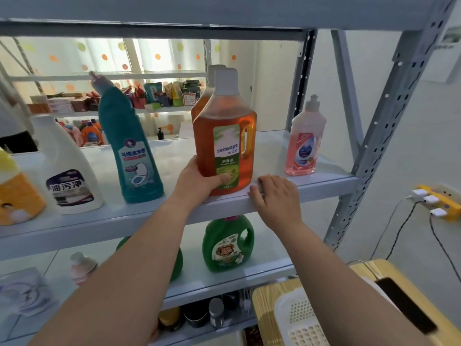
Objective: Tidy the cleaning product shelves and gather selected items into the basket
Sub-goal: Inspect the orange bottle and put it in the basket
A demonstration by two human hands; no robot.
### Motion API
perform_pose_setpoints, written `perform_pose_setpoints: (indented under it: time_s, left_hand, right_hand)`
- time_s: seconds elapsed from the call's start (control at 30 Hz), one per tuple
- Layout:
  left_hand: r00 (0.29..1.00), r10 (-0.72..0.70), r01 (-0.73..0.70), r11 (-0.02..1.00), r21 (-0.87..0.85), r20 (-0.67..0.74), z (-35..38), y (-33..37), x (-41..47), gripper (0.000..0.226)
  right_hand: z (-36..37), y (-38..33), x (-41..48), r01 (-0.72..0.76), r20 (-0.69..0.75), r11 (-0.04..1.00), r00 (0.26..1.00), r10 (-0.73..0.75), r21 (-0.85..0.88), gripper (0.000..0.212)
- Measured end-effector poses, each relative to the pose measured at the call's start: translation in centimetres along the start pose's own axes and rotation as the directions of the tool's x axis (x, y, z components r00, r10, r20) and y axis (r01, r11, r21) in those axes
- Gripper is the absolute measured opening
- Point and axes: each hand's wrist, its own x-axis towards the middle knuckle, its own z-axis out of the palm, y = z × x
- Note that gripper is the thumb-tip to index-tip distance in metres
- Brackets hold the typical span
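My two forearms fill the foreground, stretched up to the grey shelf [299, 189]. Low on the right, a white basket [298, 318] sits on a wooden tabletop [264, 310], well apart from the bottles. An amber disinfectant bottle [224, 136] stands at the shelf's front edge, with a teal toilet-cleaner bottle [129, 146] on its left and a pink bottle [305, 143] on its right. My left hand [199, 181] grips the amber bottle's base, thumb across the label. My right hand [277, 196] lies just beside it with relaxed fingers on the shelf lip, holding nothing.
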Motion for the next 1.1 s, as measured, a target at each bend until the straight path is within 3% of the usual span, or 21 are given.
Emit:
perform_pose_setpoints:
  time_s: [0.1, 0.17, 0.3, 0.43, 0.5, 0.67, 0.8, 0.87, 0.93, 1.03, 1.1]
  left_hand:
    - [1.000, -0.008, 0.009, 0.999, -0.045, 0.009, -0.4, 0.3, -1.3, 0.081]
    - [1.000, -0.015, 0.017, 0.995, -0.098, 0.016, -0.8, 0.8, -2.8, 0.079]
    - [0.996, -0.004, 0.027, 0.968, -0.248, 0.093, -2.4, 1.4, -7.1, 0.066]
    - [0.959, 0.024, 0.077, 0.938, -0.339, 0.284, -4.5, 0.3, -12.7, 0.062]
    - [0.941, 0.026, 0.106, 0.925, -0.366, 0.339, -5.1, -1.6, -15.3, 0.065]
    - [0.939, -0.012, 0.132, 0.935, -0.328, 0.343, -6.5, -6.1, -21.2, 0.056]
    - [0.964, -0.059, 0.114, 0.973, -0.201, 0.259, -7.4, -8.2, -24.7, 0.115]
    - [0.953, -0.128, 0.185, 0.963, -0.196, 0.274, -7.8, -9.7, -25.8, 0.119]
    - [0.907, -0.231, 0.362, 0.855, -0.373, 0.351, -8.2, -11.2, -26.9, 0.093]
    - [0.666, -0.371, 0.738, 0.457, -0.497, 0.647, -8.9, -12.9, -29.2, 0.062]
    - [0.539, -0.327, 0.839, 0.291, -0.460, 0.776, -9.6, -13.6, -31.0, 0.056]
  right_hand:
    - [-1.3, -0.8, -0.3, -0.045, 0.092, 0.989, 0.995, 0.033, 0.137, 0.054]
    - [-2.7, -2.0, -0.8, -0.121, 0.110, 0.923, 0.990, 0.086, 0.366, 0.056]
    - [-5.1, -5.3, -3.5, -0.250, 0.205, 0.639, 0.968, 0.145, 0.728, 0.046]
    - [-5.6, -7.9, -7.8, -0.324, 0.293, 0.327, 0.946, 0.140, 0.888, 0.047]
    - [-5.4, -9.2, -11.2, -0.311, 0.280, 0.238, 0.947, 0.155, 0.920, 0.045]
    - [-3.4, -13.8, -19.3, -0.429, 0.345, 0.204, 0.872, 0.347, 0.880, 0.064]
    - [-1.9, -17.7, -25.5, -0.534, 0.422, 0.239, 0.817, 0.394, 0.811, 0.072]
    - [-1.5, -19.4, -28.1, -0.529, 0.435, 0.208, 0.822, 0.368, 0.823, 0.054]
    - [-1.1, -20.2, -30.1, -0.533, 0.461, 0.094, 0.797, 0.389, 0.841, 0.043]
    - [-0.5, -20.7, -31.7, -0.602, 0.519, 0.075, 0.739, 0.429, 0.795, 0.041]
    - [0.1, -21.0, -32.3, -0.716, 0.618, 0.038, 0.626, 0.475, 0.697, 0.044]
